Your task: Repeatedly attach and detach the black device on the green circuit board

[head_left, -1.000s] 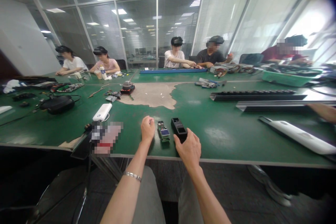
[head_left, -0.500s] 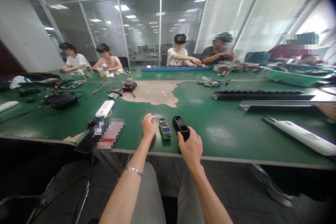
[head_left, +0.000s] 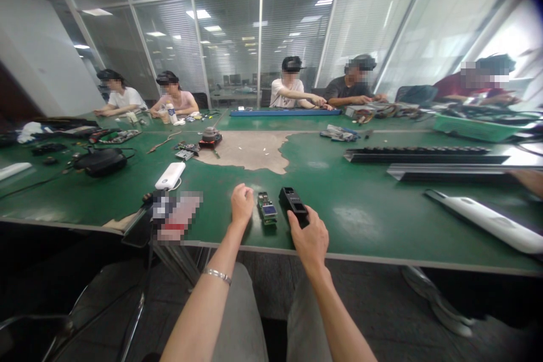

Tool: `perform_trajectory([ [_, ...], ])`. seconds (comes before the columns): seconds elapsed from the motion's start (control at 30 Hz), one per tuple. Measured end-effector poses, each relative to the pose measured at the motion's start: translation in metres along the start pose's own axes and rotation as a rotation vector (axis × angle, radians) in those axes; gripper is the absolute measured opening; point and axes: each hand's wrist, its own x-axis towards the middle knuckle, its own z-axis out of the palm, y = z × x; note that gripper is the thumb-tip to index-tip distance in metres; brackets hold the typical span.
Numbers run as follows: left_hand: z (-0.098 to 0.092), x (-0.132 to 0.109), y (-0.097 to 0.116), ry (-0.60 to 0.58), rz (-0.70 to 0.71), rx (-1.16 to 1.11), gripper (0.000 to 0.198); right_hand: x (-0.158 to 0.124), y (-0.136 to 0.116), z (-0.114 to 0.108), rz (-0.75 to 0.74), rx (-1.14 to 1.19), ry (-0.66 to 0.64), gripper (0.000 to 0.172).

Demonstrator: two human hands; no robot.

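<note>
On the green tabletop (head_left: pixel 360 192), close to its front edge, lies a circuit board (head_left: pixel 267 209) with a small bluish screen. Just left of it rests my left hand (head_left: pixel 242 205), its fingers curled in; whatever they may hold is hidden. To the board's right is a slim black plastic housing (head_left: pixel 292 199) with rectangular openings in its face. My right hand (head_left: pixel 310 235) grips the near end of this housing, thumb on the left side. The board and the housing lie apart from each other.
A white power bank (head_left: pixel 169 175) with a cable sits to the left. Black metal rails (head_left: pixel 428 156) and a long white device (head_left: pixel 492 220) are on the right. A green basket (head_left: pixel 475 127) of cables stands farther back. Several people sit across the table.
The fingers of my left hand have curled in, away from the circuit board. My right hand and the housing stay nearly still. Across the table, one person's hands have come down.
</note>
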Motion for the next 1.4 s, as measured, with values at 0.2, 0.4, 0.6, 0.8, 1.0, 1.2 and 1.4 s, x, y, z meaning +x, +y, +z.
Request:
perform_trajectory([
  [0.2, -0.001, 0.0, 0.002, 0.016, 0.008, 0.024, 0.023, 0.004, -0.029, -0.006, -0.02, 0.131, 0.012, 0.053],
  [0.4, -0.003, 0.0, 0.003, 0.022, 0.001, -0.002, 0.024, 0.002, -0.06, 0.0, -0.084, 0.041, -0.058, 0.051],
  [0.6, -0.005, 0.001, 0.004, 0.026, -0.011, -0.021, 0.025, -0.008, -0.075, 0.004, -0.126, -0.111, -0.089, 0.045],
  [0.8, -0.007, 0.0, 0.006, 0.037, -0.016, -0.024, 0.026, -0.02, -0.076, 0.005, -0.17, -0.169, -0.087, 0.041],
  [1.0, -0.005, 0.001, 0.004, 0.049, -0.011, -0.022, 0.026, -0.027, -0.059, 0.015, -0.186, -0.085, -0.095, 0.049],
  [1.2, -0.004, 0.001, 0.002, 0.045, -0.017, -0.01, 0.026, -0.029, -0.048, 0.026, -0.194, -0.041, -0.106, 0.068],
  [1.4, -0.006, 0.0, 0.005, 0.029, -0.008, 0.005, 0.026, -0.034, -0.044, 0.024, -0.196, -0.078, -0.109, 0.066],
])
